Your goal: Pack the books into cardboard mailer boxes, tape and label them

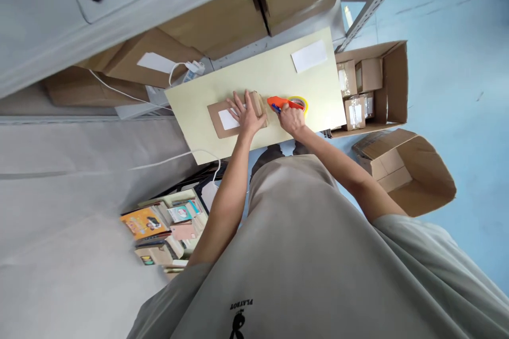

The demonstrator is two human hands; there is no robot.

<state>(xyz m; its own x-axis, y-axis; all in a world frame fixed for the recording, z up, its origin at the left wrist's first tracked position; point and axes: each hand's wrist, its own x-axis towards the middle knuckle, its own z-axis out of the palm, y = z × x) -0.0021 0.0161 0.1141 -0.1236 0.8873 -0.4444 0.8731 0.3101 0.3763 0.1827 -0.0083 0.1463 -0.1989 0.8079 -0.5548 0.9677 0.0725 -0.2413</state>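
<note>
On the pale tabletop (274, 71) lies a small brown cardboard box (216, 116) with a white label (227, 120) on its top. My left hand (247, 116) rests flat over the box's right part, fingers spread, covering part of the label. Just to the right, my right hand (292, 119) is closed around an orange tape dispenser (279, 101) with a yellow-rimmed roll of tape (301, 101). The dispenser's front end points at the box, with a small gap between them. My palm hides much of its handle.
A white paper (309, 56) lies on the table's far right. Beyond the right edge stands an open carton (392, 85) holding several small boxes, with another open carton (425, 175) nearer me. Large boxes (222, 21) line the back shelf; a white cable (167, 160) crosses at left near books (143, 222).
</note>
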